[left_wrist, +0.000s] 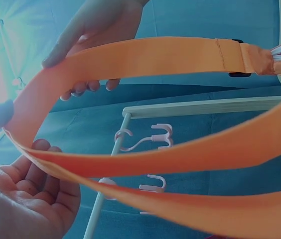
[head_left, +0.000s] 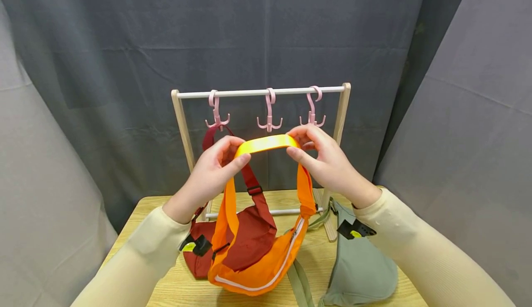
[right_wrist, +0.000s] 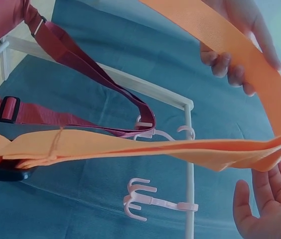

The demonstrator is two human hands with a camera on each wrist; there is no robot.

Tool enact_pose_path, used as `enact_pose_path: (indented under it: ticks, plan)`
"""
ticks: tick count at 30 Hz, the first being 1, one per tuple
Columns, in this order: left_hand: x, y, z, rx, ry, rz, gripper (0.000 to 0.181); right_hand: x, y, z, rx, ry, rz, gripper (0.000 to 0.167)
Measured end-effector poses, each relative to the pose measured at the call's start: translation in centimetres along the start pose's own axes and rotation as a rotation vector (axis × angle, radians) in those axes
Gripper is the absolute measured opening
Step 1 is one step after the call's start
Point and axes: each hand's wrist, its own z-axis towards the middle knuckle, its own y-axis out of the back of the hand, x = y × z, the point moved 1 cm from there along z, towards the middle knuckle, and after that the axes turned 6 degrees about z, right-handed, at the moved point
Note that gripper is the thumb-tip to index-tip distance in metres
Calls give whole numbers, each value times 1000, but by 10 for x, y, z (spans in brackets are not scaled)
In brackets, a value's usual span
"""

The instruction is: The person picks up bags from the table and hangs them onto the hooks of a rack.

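An orange sling bag hangs by its strap from my two hands, in front of a rack. My left hand pinches the strap's left end of the top stretch between thumb and fingers. On the other side my right hand pinches the same strap, so it runs taut and level between them. In the left wrist view the strap loops past both hands. Behind the orange bag, a dark red bag hangs with its strap over the left pink hook.
The rack has a white top bar and wooden posts. A middle pink hook and a right pink hook hold no bag. A grey-green bag lies on the wooden table at right. Grey curtains surround it.
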Motion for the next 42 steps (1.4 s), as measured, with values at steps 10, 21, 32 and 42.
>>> enact_pose_path:
  ticks: [10, 21, 32, 42]
  plan:
    - [6, 0, 13, -46, 25, 22, 26, -8, -2, 11, -12, 5, 9, 27]
    - [17, 0, 25, -58, 40, 45, 26, -18, -3, 23, -41, -38, -11, 27]
    - [21, -5, 37, -65, 132, -20, 31, -27, -5, 32, -57, -74, 40, 26]
    - [27, -9, 49, -75, 220, -107, 35, -39, -10, 41, -58, -146, 85, 29]
